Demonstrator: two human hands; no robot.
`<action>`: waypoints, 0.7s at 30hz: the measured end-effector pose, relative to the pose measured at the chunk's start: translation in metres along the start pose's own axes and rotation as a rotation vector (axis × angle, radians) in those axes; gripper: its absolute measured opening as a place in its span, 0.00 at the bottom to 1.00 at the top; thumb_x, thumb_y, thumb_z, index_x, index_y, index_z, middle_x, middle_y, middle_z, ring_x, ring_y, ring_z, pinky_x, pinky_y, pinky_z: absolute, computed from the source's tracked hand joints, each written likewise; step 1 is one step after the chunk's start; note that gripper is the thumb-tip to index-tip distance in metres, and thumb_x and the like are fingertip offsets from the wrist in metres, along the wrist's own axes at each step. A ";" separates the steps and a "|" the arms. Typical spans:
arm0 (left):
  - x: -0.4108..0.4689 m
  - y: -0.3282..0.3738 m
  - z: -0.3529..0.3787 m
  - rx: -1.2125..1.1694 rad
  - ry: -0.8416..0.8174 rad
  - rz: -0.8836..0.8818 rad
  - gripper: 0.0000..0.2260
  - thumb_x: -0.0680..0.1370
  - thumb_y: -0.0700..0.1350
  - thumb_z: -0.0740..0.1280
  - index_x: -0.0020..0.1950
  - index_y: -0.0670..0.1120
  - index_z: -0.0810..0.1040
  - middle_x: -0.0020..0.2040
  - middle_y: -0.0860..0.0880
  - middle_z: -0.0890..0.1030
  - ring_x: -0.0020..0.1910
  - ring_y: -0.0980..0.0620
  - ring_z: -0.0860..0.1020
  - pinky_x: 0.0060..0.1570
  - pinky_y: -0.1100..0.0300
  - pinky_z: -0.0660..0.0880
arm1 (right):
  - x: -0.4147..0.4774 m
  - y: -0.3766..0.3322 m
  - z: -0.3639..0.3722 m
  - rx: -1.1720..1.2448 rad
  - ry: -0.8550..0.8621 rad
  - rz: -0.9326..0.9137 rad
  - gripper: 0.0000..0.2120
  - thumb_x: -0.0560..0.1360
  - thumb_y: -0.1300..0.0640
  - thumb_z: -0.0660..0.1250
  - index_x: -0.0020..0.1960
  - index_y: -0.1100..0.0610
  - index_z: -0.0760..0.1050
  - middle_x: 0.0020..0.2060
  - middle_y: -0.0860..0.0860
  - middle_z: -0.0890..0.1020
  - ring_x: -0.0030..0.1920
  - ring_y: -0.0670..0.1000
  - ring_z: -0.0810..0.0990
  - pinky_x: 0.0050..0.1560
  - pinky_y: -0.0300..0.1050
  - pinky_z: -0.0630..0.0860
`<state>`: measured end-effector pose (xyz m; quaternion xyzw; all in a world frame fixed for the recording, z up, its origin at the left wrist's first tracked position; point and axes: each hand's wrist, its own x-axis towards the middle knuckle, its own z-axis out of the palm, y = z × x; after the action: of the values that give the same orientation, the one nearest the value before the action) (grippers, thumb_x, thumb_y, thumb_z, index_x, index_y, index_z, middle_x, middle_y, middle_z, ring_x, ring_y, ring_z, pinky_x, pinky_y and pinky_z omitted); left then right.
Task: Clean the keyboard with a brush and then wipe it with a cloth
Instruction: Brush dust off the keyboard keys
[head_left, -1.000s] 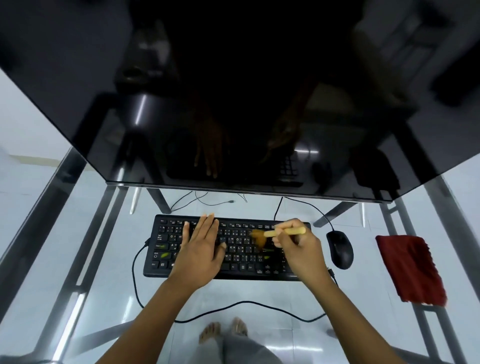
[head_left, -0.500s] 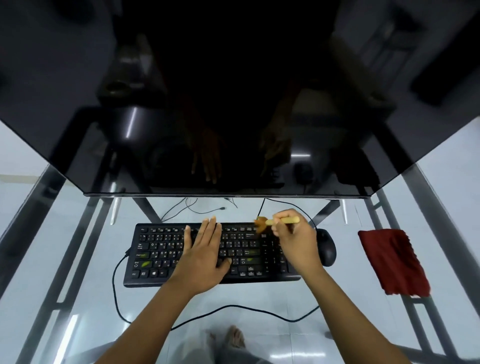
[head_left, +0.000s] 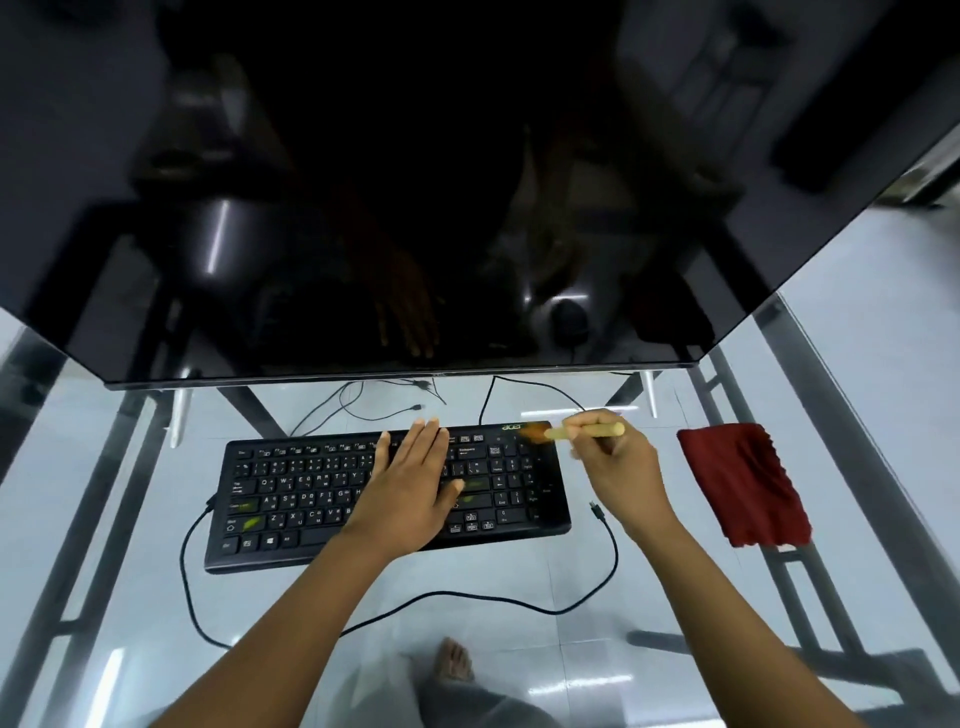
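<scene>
- Head view: your left hand (head_left: 415, 483) lies flat and released on the black keyboard (head_left: 322, 499), fingers stretched over the middle keys and reaching toward the far edge; it grips nothing.
- Your right hand (head_left: 618, 462) is clenched around the pale handle of the brush (head_left: 582, 431), which runs roughly level from right to left.
- The brush's orange bristles are blurred and sit at the keyboard's far right corner, just beside the printed logo; you cannot tell whether they touch the surface.
- The keyboard rests on the glass table (head_left: 857, 364), in front of a large dark monitor (head_left: 415, 182) whose screen reflects your hands.
- The red cloth (head_left: 743, 483) lies crumpled on the glass to the right of the keyboard, apart from it and from your right hand.
- A black cable (head_left: 467, 597) loops across the glass from the keyboard's left side, passes under your forearms, and ends in a loose plug near the keyboard's right edge.
- Through the glass, your bare foot (head_left: 454, 660) shows on the floor below.
</scene>
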<state>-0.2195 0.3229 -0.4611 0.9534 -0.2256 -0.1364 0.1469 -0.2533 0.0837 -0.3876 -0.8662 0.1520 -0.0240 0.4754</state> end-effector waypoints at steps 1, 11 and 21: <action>0.001 0.000 -0.001 -0.009 -0.003 0.001 0.29 0.82 0.57 0.51 0.79 0.45 0.47 0.79 0.49 0.45 0.77 0.52 0.40 0.73 0.47 0.35 | -0.002 -0.002 0.001 0.044 -0.130 0.063 0.07 0.78 0.58 0.67 0.45 0.48 0.80 0.39 0.42 0.85 0.37 0.47 0.82 0.44 0.38 0.77; -0.001 -0.001 0.000 -0.023 0.024 0.005 0.28 0.82 0.57 0.50 0.79 0.46 0.48 0.79 0.50 0.47 0.77 0.53 0.40 0.74 0.47 0.36 | -0.018 -0.005 0.005 -0.156 -0.196 0.035 0.07 0.78 0.58 0.67 0.44 0.48 0.78 0.39 0.42 0.86 0.35 0.47 0.83 0.42 0.45 0.80; 0.003 -0.002 -0.004 -0.032 0.045 -0.001 0.29 0.82 0.59 0.50 0.78 0.46 0.52 0.79 0.50 0.50 0.77 0.54 0.43 0.74 0.46 0.35 | -0.035 0.007 -0.004 -0.178 0.055 -0.009 0.12 0.78 0.63 0.65 0.41 0.48 0.76 0.37 0.44 0.84 0.39 0.45 0.82 0.40 0.33 0.77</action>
<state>-0.2145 0.3239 -0.4583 0.9538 -0.2196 -0.1184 0.1672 -0.2891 0.0870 -0.3880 -0.9048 0.1626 -0.0363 0.3918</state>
